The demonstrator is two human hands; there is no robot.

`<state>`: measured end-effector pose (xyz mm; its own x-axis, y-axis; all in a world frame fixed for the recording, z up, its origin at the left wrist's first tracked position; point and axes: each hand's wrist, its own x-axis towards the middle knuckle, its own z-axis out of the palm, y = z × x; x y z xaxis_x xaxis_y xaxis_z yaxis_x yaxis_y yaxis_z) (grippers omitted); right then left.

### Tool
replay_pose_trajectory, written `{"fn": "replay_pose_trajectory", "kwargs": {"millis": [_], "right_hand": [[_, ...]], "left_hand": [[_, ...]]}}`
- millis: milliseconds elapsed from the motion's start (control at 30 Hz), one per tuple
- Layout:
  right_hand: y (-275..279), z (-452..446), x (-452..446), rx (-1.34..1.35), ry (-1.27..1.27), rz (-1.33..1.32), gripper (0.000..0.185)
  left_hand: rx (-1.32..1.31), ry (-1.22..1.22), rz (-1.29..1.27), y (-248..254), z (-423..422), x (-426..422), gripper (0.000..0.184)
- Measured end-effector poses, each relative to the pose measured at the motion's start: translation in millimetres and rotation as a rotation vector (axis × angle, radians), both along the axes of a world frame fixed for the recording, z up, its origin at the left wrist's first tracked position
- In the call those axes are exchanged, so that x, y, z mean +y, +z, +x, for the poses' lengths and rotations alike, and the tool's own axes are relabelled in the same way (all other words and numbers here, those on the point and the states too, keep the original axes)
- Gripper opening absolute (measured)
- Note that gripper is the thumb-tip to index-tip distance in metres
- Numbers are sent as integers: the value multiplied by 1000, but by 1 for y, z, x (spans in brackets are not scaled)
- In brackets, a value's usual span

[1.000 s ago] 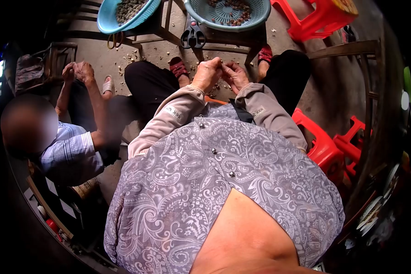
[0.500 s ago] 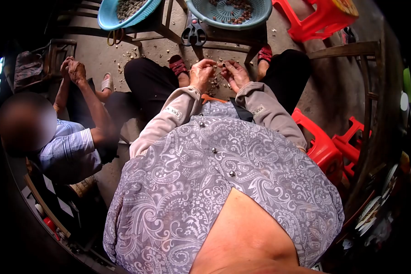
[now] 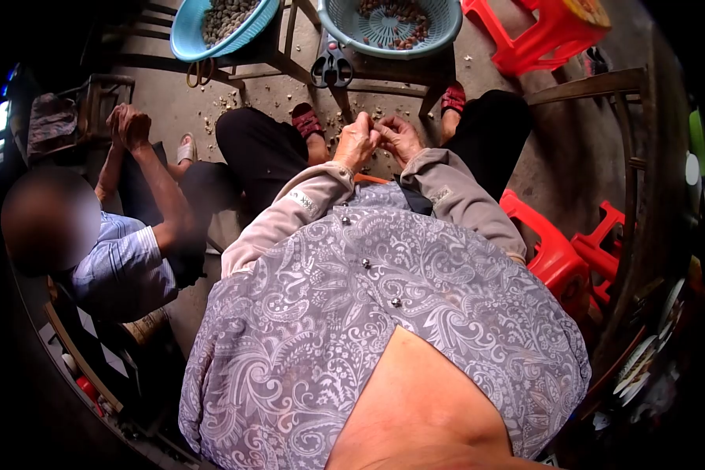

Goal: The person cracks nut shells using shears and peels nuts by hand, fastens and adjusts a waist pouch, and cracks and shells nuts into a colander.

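Observation:
My left hand (image 3: 357,142) and my right hand (image 3: 400,141) meet in front of my lap, fingertips touching. Both are closed in a pinch, and whatever small thing lies between them is hidden by the fingers. Beyond them, a pale blue-green plastic basket (image 3: 390,53) holds scattered reddish-brown kernels (image 3: 412,30). To its left, a bright blue basket (image 3: 186,43) contains a heap of grey-brown nuts (image 3: 225,22) that look unshelled. Black-handled scissors (image 3: 332,66) hang at the edge of the seat under the kernel basket.
Pale shell bits (image 3: 225,103) litter the floor. Another pair of scissors (image 3: 200,73) hangs below the blue basket. A person (image 3: 125,258) sits at left with hands together. Red plastic stools (image 3: 552,262) stand at right, beside a wooden chair (image 3: 591,84).
My hands have come closer together, fingertips now meeting where a small gap showed before. The view has tilted slightly, so the baskets sit a little lower.

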<state>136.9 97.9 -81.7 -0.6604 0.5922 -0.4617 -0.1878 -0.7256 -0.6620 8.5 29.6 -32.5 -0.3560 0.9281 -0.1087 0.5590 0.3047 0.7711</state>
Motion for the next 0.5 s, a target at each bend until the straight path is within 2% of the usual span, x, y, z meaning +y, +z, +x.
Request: {"fn": "replay_pose_trajectory", "kwargs": {"millis": [233,333,367,500], "right_hand": [[-12,0,-4,-6,-16,41,14],[-9,-1,-6,9,-46,33,14],[-6,-2,-5,6,-58,11,13],[-11,-2,-2,99,-120,-139,8]], "left_hand": [[-114,14,-50,8,-1,1,16],[-220,115,-1,5,0,0,17],[-81,76,112,-6,-1,-2,16],[-819,296,-93,-1,-3,-3,11]]}}
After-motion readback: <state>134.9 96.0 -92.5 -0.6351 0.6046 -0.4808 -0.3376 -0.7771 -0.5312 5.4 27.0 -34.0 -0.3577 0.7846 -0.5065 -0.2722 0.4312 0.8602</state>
